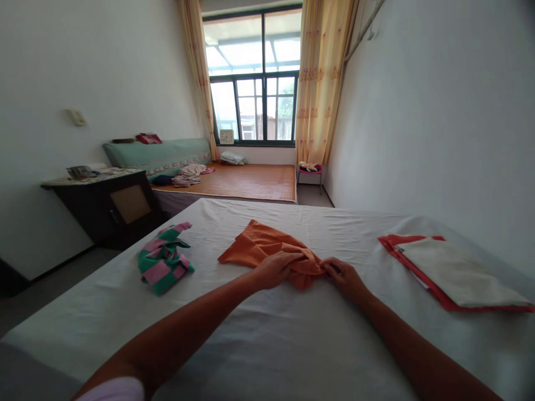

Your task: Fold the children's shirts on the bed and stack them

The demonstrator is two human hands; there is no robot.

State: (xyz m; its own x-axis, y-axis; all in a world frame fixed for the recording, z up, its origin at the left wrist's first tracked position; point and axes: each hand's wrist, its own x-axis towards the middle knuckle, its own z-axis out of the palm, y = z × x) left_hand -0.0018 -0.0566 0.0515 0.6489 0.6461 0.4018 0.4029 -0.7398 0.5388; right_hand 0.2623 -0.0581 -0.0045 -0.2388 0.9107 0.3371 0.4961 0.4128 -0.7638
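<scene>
Both forearms reach far: left hand [273, 268] and right hand [343, 277] pinch the orange cloth's [261, 245] near-right end; it stretches away far-left.

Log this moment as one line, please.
left hand gripping orange cloth | right hand pinching its edge | striped garment left | folded stack right

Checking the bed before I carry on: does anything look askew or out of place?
The green-and-pink striped garment lies crumpled near the bed's left edge, unlike the flat stack at right. The orange garment is bunched under both hands, left and right.
</scene>
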